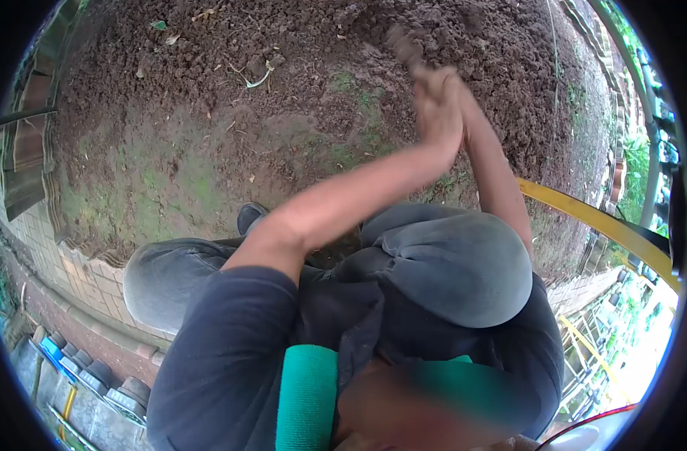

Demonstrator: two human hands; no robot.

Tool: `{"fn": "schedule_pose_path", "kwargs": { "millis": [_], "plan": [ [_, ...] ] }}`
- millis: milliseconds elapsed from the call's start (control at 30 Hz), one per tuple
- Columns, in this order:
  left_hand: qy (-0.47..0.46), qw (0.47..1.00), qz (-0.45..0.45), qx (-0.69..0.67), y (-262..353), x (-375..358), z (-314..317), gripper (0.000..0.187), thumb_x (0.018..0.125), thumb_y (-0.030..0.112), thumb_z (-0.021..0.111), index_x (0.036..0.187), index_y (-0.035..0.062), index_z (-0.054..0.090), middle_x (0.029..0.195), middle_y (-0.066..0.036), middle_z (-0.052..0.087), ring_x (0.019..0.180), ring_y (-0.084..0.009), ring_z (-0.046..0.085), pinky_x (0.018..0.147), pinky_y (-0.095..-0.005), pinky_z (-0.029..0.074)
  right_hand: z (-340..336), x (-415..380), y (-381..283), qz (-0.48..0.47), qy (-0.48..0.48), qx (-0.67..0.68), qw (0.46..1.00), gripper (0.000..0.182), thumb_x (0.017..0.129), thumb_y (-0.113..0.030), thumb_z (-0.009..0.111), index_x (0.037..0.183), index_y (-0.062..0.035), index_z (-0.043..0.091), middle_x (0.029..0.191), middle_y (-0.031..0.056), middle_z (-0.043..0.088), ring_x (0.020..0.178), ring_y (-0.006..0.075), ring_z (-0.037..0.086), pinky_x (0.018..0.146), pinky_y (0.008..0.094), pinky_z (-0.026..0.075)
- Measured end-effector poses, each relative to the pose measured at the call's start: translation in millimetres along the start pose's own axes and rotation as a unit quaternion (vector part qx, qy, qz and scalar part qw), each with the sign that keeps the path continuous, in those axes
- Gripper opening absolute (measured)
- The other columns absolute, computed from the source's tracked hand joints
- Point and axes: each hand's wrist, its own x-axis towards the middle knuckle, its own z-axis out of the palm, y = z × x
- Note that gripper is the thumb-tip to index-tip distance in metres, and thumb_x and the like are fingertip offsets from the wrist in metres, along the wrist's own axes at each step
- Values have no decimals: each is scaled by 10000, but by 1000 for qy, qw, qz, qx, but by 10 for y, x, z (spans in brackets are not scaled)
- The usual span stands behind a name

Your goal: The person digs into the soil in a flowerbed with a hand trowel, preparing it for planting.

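Brown dirt [208, 128] everywhere, loose and clumpy up top, packed with green mossy patches toward the middle. Squatting at the edge of the bed, knees in grey trousers [463, 270] filling the lower half of the view. Both arms stretched out over the soil, crossing a bit. Left hand [442, 113] and right hand [432, 94] pressed together, clasped around the same thing. Looks like a tool handle [405, 46] poking out above the fists, dark and caked in mud, blurry as anything. Fingers clamped tight on it, both hands, no gap between them. Can't tell what kind of tool, and the working end is either smeared by blur or lost against the soil. Handle sits up near the top centre, above the loose clods, just past the knuckles.

Other bits: small stick [257, 77] lying on the dirt well left of the hands. Brick edging [88, 278] running along the bed on the left, paved strip just beside it. Row of pots [95, 376] down at the bottom left. Yellow bar [591, 218] cutting diagonally across the right side, behind the right arm. Green strap [307, 398] over the dark shirt, close to the camera. Greenery at the far right edge.
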Motion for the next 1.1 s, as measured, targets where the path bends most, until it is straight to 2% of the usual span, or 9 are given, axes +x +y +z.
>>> {"fn": "schedule_pose_path", "kwargs": {
  "millis": [100,233,533,733,833,867,1000,1067,1100],
  "plan": [
    [73,983,-171,-3,-203,-337,-344,631,892,609,433,969,-8,540,565,-64,496,359,-157,441,321,-317,327,398,-203,640,-44,61,-236,969,307,929,-361,471,871,-87,596,596,22,471,499,168,446,471,341,386],
    [88,974,-209,17,-281,-36,-402,713,879,697,341,705,24,497,504,-47,439,357,-161,422,310,-322,278,288,237,715,374,67,103,919,303,891,-324,588,789,-43,640,627,45,554,555,142,486,504,306,403],
    [28,981,-190,37,-418,893,-679,737,850,748,334,671,45,466,502,-50,422,359,-174,406,314,-326,278,380,1171,1160,251,221,-220,916,394,789,-317,712,724,66,644,716,155,676,709,240,654,650,439,501],
    [64,978,-167,112,-279,1422,-322,581,911,576,429,673,51,497,522,-45,465,385,-175,448,310,-316,274,-13,1486,732,353,225,30,908,328,824,-295,679,798,31,654,843,135,661,739,184,619,629,396,493],
    [-77,992,-99,15,154,839,27,436,909,457,502,792,39,545,588,-41,506,425,-159,482,345,-314,331,-271,1147,409,346,221,222,884,338,871,-336,613,794,-9,655,719,74,616,581,170,558,525,360,444],
    [-158,977,-135,41,168,665,-70,397,903,429,516,845,38,555,608,-35,514,442,-148,489,365,-306,347,-355,962,342,335,230,304,862,356,888,-358,587,788,-23,655,648,49,596,505,172,534,479,350,422],
    [-435,827,-176,309,761,404,-847,436,894,373,551,1126,4,578,661,-11,522,511,-98,503,441,-274,387,-373,159,-132,359,108,59,925,359,901,-308,571,716,-1,596,582,58,560,423,128,490,386,291,387],
    [-493,687,-118,521,1299,353,-1416,554,920,361,521,1332,-5,461,955,-165,637,714,-180,614,645,-320,510,-152,-282,-206,414,58,40,907,369,929,-313,534,684,-38,559,517,-7,481,379,66,414,334,243,325],
    [-490,579,86,646,1353,389,-1797,531,920,344,520,1306,-19,478,1105,-229,611,926,-285,619,842,-375,487,-77,-373,-177,418,64,47,905,368,931,-309,530,677,-44,546,512,-7,475,373,68,410,333,248,328]
  ]
}}
